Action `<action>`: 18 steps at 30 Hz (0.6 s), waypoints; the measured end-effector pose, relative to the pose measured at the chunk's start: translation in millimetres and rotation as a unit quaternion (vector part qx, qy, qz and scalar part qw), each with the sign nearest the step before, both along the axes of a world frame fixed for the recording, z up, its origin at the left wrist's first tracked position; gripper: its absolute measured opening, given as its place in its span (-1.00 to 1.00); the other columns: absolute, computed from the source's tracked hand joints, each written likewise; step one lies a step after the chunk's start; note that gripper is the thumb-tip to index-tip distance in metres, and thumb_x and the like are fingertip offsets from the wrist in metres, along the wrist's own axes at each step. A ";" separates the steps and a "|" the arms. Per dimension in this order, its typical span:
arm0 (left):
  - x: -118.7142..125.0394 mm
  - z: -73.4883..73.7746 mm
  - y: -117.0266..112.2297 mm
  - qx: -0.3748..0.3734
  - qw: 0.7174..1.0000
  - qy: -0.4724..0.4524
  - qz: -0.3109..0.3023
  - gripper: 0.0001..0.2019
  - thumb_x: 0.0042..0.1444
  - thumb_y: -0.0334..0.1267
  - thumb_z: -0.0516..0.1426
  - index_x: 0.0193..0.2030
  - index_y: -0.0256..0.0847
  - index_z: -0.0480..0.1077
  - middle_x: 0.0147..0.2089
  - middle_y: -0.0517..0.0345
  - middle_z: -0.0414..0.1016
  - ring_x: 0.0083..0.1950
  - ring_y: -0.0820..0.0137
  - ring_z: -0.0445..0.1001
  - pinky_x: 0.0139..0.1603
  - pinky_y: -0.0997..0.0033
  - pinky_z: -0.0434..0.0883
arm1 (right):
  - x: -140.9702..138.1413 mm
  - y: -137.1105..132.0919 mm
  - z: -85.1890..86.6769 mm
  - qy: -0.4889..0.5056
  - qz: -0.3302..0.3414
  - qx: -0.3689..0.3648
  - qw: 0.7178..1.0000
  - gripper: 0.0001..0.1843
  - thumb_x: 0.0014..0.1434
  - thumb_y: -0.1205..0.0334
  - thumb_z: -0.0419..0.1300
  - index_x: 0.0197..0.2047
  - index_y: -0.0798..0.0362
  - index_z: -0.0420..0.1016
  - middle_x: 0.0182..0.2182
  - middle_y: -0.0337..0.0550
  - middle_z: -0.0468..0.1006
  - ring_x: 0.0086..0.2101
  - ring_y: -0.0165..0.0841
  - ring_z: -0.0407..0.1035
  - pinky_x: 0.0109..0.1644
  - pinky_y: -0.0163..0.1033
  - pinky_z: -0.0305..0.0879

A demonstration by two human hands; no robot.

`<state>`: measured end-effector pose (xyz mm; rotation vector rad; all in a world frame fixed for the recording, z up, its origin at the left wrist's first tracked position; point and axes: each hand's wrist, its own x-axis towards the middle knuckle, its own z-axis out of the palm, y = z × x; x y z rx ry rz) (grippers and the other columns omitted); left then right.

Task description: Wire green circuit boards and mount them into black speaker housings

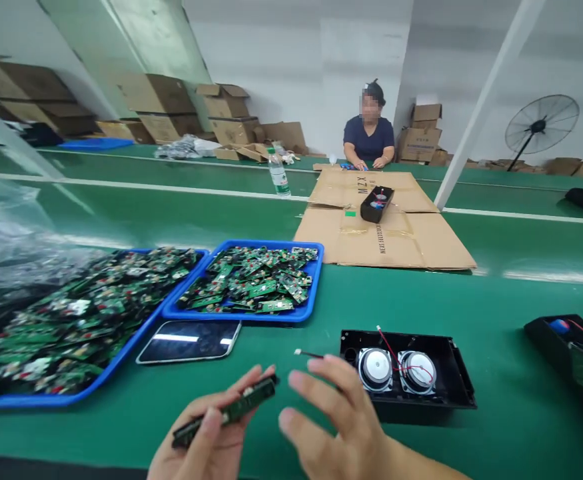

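Circuit board (249, 402) is pinched in the left grip (225, 445), its end edge clear of the spread right grip (342, 415).

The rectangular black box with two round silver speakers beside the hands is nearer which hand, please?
Right: the right hand is near the left end of the box, the left hand farther left.

Bare right grip (338, 420) (forearm (414, 460) likewise)

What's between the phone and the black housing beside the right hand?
Head view: a white connector on a dark lead, near the right hand.
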<state>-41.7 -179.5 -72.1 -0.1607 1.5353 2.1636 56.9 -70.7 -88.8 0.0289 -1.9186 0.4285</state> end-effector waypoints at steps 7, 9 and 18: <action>-36.1 -23.5 1.6 0.007 0.987 -0.147 -0.065 -0.78 0.00 -0.40 0.04 -0.18 -0.16 0.34 0.02 0.01 0.46 -0.02 0.45 0.52 -0.17 0.55 0.61 | 0.0 28.9 -22.8 -0.224 -0.029 -0.049 0.973 -0.75 0.34 0.39 -0.10 0.05 0.15 0.25 -0.07 0.07 0.38 -0.11 -0.09 0.27 -0.07 0.13 0.29; -29.5 -23.6 4.9 0.016 0.984 -0.143 -0.105 -0.69 0.00 -0.37 0.08 -0.06 -0.12 0.29 0.06 0.02 0.44 0.02 0.42 0.51 -0.12 0.56 0.62 | -1.0 31.7 -24.0 -0.215 0.009 -0.084 0.973 -0.79 0.33 0.44 -0.05 -0.03 0.08 0.29 -0.22 -0.10 0.44 -0.23 -0.21 0.32 -0.10 -0.01 0.30; -13.3 -16.5 11.7 -0.029 0.968 -0.059 -0.241 -0.71 -0.09 -0.16 0.26 -0.24 -0.24 0.38 -0.07 0.04 0.51 -0.11 0.40 0.54 -0.26 0.61 0.62 | 4.6 28.5 -0.7 -0.189 0.115 -0.202 0.954 -0.82 0.29 0.46 0.01 -0.16 0.07 0.38 -0.33 -0.21 0.40 -0.33 -0.43 0.31 -0.28 -0.37 0.26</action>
